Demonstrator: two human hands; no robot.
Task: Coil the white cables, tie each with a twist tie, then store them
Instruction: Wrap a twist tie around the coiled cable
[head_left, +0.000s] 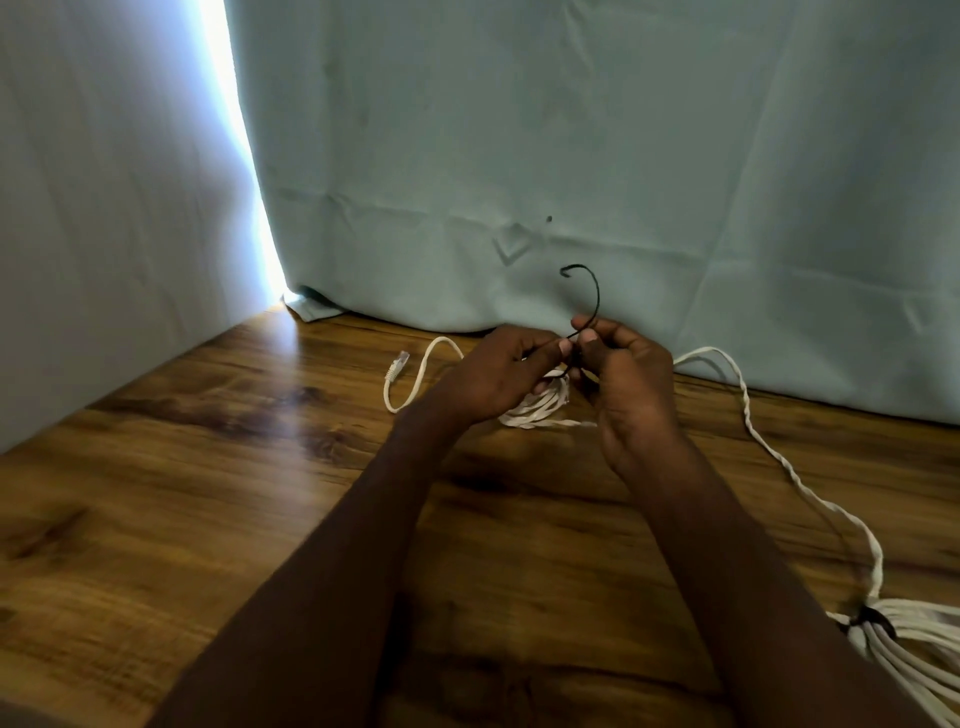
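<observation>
Lying nearest, bottom right on the wood floor (208, 493): a tied bundle (914, 639) w/ a dark band. Its twisted lead (769, 447) runs far, twd the curtain (571, 156). Mid-floor, left hand (498, 374) & right hand (623, 374) both pinch a black tie (592, 291) over a white coil (540, 405). Coil's plug (397, 364) lies left, on floor.

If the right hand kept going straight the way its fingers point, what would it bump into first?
Probably the left hand. The right hand points left across the black twist tie both pinch, fingertips nearly touching, though depth is hard to judge.
</observation>
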